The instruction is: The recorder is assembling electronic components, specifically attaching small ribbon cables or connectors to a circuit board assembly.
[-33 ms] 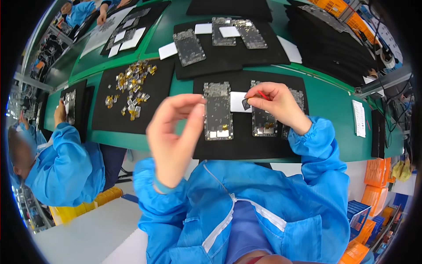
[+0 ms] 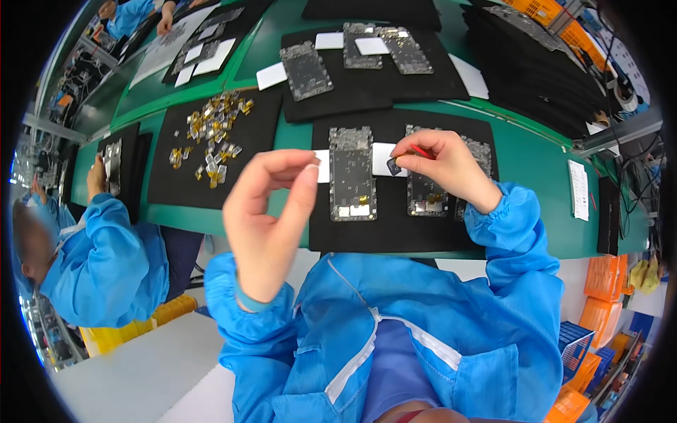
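My left hand (image 2: 271,211) is raised left of a long dark circuit board (image 2: 351,176), its thumb and forefinger apart, with nothing visible between them. A white card (image 2: 323,169) shows beside its fingertips, at the board's left edge. My right hand (image 2: 444,163) pinches a small dark square piece (image 2: 393,166) above another white card (image 2: 381,156). A thin red stick-like thing (image 2: 423,151) also shows between its fingers; its kind is hidden. Under that hand lies a second circuit board (image 2: 424,197), partly covered. More boards peek out behind the hand.
A black mat (image 2: 381,236) lies under the boards. Several small silver-and-amber parts (image 2: 215,130) are heaped on a mat to the left. Beyond are more boards (image 2: 307,70) and white cards. A co-worker in a blue sleeve (image 2: 106,261) handles a board at far left.
My left hand has shifted a little left, away from the circuit board, and a white card now shows beside its fingertips. The right hand stays nearly in place with the dark piece.
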Demonstrator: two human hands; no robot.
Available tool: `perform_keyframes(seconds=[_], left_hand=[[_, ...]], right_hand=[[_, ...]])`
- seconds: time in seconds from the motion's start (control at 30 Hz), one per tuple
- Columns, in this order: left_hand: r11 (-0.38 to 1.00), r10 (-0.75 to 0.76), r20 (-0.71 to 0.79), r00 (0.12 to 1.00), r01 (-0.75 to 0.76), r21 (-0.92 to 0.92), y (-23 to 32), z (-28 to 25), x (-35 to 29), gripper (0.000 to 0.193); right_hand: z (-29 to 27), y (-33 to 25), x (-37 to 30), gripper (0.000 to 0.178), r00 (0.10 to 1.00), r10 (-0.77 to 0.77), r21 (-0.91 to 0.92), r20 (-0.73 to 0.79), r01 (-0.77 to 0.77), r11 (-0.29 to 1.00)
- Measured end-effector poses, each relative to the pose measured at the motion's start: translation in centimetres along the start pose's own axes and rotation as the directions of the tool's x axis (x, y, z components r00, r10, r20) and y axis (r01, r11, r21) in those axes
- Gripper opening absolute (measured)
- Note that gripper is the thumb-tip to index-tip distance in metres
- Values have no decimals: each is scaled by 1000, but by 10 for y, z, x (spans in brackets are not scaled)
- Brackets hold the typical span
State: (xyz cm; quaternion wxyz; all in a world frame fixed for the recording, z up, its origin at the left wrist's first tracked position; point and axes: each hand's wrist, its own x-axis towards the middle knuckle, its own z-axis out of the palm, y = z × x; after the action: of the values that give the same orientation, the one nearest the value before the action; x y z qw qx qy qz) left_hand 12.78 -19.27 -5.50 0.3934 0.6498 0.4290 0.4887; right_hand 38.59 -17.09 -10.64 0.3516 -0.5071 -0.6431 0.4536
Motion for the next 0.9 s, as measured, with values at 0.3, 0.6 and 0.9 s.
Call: perform_keyframes(seconds=[0.3,0.6,0.9], left_hand=[[728,33,409,912,-302,616,-89,7,-30,57],[784,-3,370,929,-227,577,-117,18,-45,63],[788,0,370,929,-228,572,-121,17,-45,62]], right_hand=[[51,19,22,13,969,-20,-237,246,81,968],[57,25,23,13,961,-13,-293,277,98,951],[55,23,31,12,938,18,-334,345,105,937]])
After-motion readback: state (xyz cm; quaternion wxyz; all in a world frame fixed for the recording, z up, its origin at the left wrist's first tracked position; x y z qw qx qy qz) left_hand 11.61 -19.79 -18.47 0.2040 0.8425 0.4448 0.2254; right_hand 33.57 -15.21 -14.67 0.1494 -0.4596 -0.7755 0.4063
